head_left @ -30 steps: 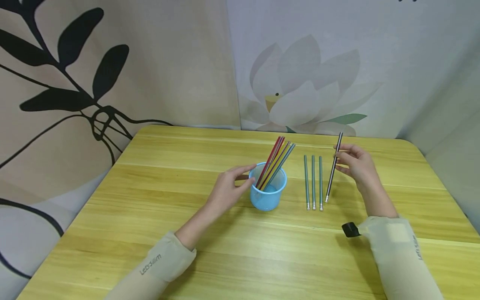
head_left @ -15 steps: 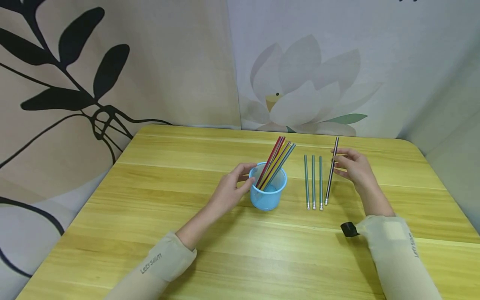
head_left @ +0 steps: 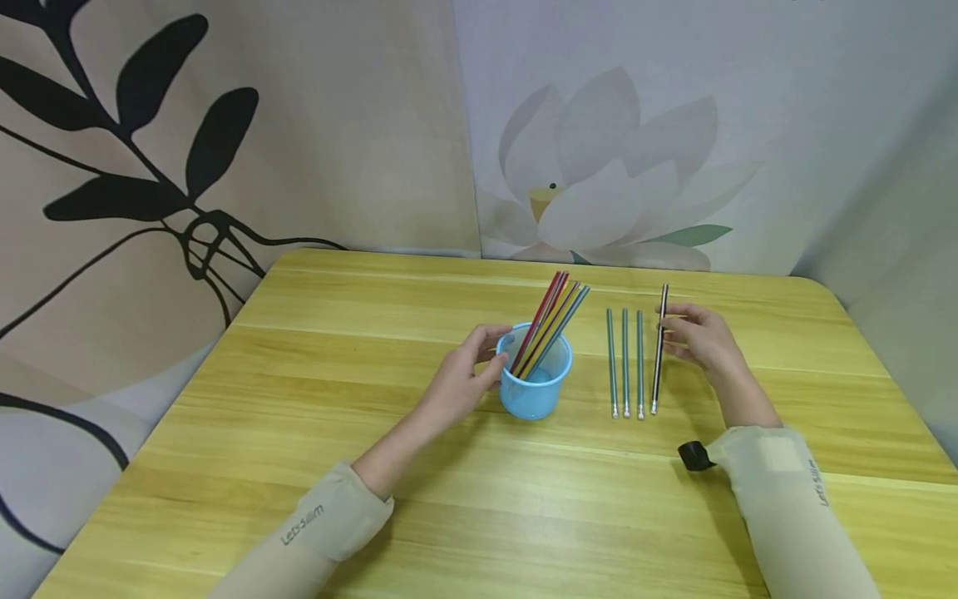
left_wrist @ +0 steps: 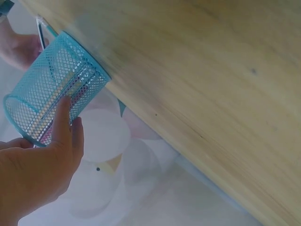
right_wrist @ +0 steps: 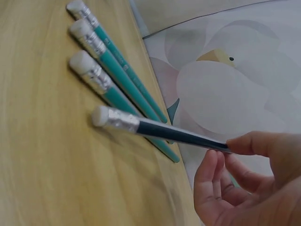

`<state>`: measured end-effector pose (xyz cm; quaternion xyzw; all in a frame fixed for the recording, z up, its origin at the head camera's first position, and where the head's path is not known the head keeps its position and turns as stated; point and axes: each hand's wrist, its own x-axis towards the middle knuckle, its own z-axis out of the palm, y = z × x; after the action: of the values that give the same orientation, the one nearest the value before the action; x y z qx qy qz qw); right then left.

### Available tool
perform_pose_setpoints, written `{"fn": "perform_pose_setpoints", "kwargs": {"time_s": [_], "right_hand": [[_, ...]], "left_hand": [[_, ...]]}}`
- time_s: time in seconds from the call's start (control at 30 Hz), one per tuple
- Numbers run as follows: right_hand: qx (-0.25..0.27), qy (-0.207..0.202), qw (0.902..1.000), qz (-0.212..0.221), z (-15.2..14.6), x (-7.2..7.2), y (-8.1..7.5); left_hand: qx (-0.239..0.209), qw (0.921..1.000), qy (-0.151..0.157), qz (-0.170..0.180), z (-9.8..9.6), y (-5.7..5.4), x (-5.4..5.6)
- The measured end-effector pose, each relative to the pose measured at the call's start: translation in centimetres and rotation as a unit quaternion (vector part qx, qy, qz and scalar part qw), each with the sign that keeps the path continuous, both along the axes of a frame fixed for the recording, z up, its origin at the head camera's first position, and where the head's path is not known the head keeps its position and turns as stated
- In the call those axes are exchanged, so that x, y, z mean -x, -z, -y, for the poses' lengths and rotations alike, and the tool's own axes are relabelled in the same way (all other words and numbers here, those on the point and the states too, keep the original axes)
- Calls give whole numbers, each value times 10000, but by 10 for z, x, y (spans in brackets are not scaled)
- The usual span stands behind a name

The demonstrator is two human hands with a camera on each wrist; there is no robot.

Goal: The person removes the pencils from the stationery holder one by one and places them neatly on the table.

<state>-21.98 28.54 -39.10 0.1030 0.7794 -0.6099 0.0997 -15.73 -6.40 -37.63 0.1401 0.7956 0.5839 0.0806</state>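
Note:
My left hand holds the left side of a light-blue mesh pencil cup, thumb and fingers spread round its wall near the rim. Inside the cup lean several pencils, red, yellow and teal among them, tilted to the right. My right hand pinches a dark striped pencil between thumb and fingertips, its white eraser end toward me. To the left of it, three green pencils lie side by side on the table, eraser ends also toward me. In the right wrist view the dark pencil's eraser end looks slightly raised above the wood.
The wooden table has its back edge against a wall hanging printed with a pale flower. A black object sticks out at the right sleeve's cuff.
My right hand has moved a little left and nearer to me, bringing the dark pencil closer to the green ones and more parallel to them. The left hand and cup stay put.

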Motion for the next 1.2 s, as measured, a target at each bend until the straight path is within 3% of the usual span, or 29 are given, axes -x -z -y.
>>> {"fn": "perform_pose_setpoints", "kwargs": {"time_s": [0.23, 0.47, 0.73, 0.97, 1.2], "right_hand": [[-172, -252, 9994, 174, -1, 2, 7], [-279, -314, 9983, 409, -4, 4, 14], [-421, -284, 9981, 353, -2, 6, 19], [-476, -275, 9978, 381, -1, 9, 21], [-799, -281, 9959, 331, -1, 9, 22]], "left_hand": [[69, 9999, -6, -100, -1, -1, -2], [616, 9973, -60, -404, -3, -3, -3], [797, 9966, -23, -201, -8, -5, -5], [1432, 9892, -73, -315, -12, -5, -4], [1606, 9866, -60, -290, -14, -6, -3]]}}
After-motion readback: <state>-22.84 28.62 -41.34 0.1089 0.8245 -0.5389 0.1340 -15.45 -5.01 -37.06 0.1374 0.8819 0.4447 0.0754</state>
